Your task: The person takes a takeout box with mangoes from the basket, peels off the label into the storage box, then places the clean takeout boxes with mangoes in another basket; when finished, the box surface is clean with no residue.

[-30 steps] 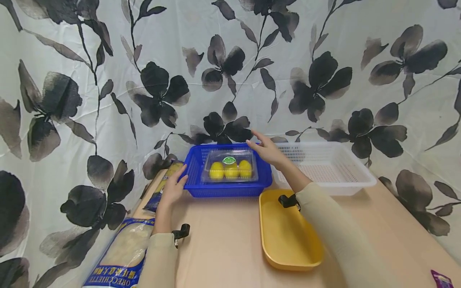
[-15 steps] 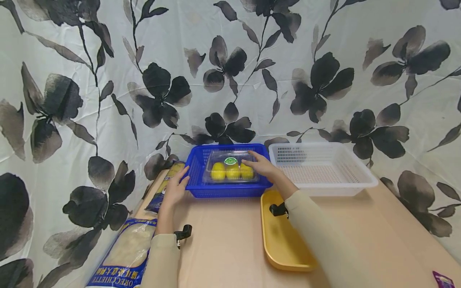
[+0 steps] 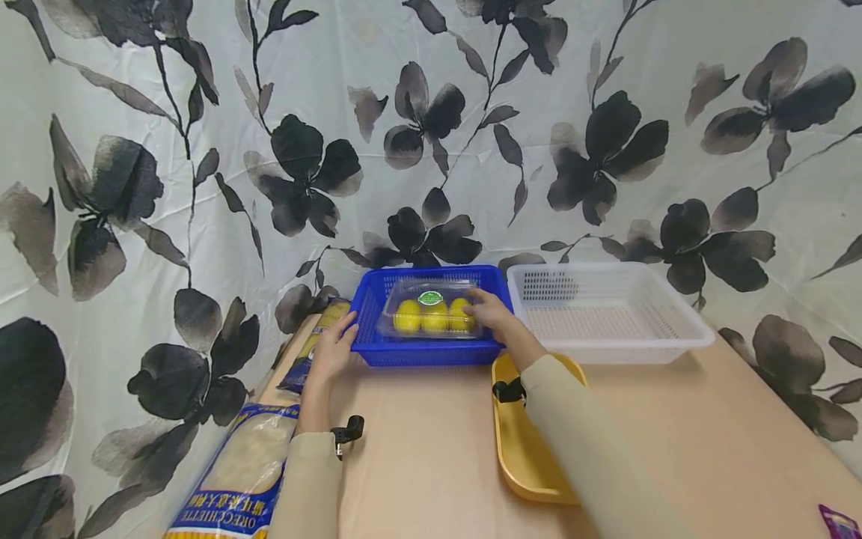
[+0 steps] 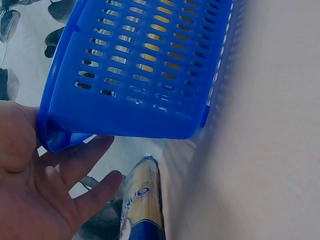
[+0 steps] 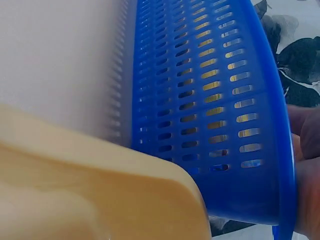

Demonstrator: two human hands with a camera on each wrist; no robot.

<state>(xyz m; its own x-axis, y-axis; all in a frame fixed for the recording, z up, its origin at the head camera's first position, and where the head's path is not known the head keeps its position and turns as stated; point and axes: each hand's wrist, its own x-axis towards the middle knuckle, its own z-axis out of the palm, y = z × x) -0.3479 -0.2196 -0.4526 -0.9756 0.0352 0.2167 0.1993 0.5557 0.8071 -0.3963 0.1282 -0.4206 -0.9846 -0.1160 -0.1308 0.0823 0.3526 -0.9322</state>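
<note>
In the head view a blue basket (image 3: 431,355) holds a clear plastic box (image 3: 393,329) with yellow fruit (image 3: 434,318) and a green label. My right hand (image 3: 494,314) reaches in over the basket's right end and grips the right end of the box, its fingertips overlapping the fruit. Most of that hand is hidden behind the basket wall in the right wrist view. At the other end, my left hand (image 3: 330,355) rests against the basket's rim. Its fingers (image 4: 97,192) are spread and extended in the left wrist view, around the underside of the rim (image 4: 47,130).
A white basket (image 3: 680,337) stands right of the blue one. The yellow tray (image 3: 532,464) lies in front, under my right forearm. Along the left are a long pasta bag (image 3: 313,344) and an orecchiette bag (image 3: 236,464). A purple packet (image 3: 838,520) lies far right.
My right hand has come down and left from above the basket's right rim onto the box, which has shifted slightly left in the basket. My left hand has stayed at the rim.
</note>
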